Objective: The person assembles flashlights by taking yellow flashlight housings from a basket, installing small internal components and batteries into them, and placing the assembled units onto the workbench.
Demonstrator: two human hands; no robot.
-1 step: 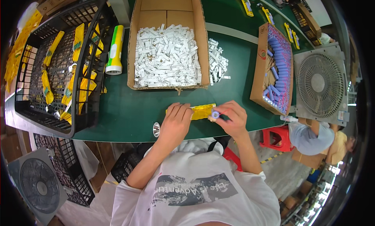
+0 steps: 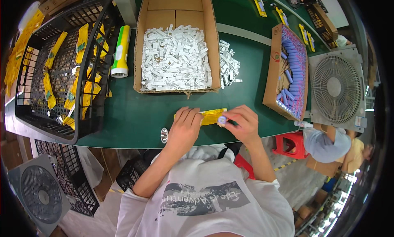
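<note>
Cell (image 2: pixel 222 120), pinched in the right hand (image 2: pixel 245 124), was shifted slightly left along the yellow casing (image 2: pixel 210 117), whose left end was held by the left hand (image 2: pixel 184 126) above the near table (image 2: pixel 123 124), contact being indeterminable.

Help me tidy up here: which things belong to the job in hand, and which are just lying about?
Probably in the job:
yellow piece under the left hand
purple cylinder in the right hand
carton of purple cylinders
box of white parts

Probably just lying about:
grey fan, far right
red stool
dark fan, lower left
</note>
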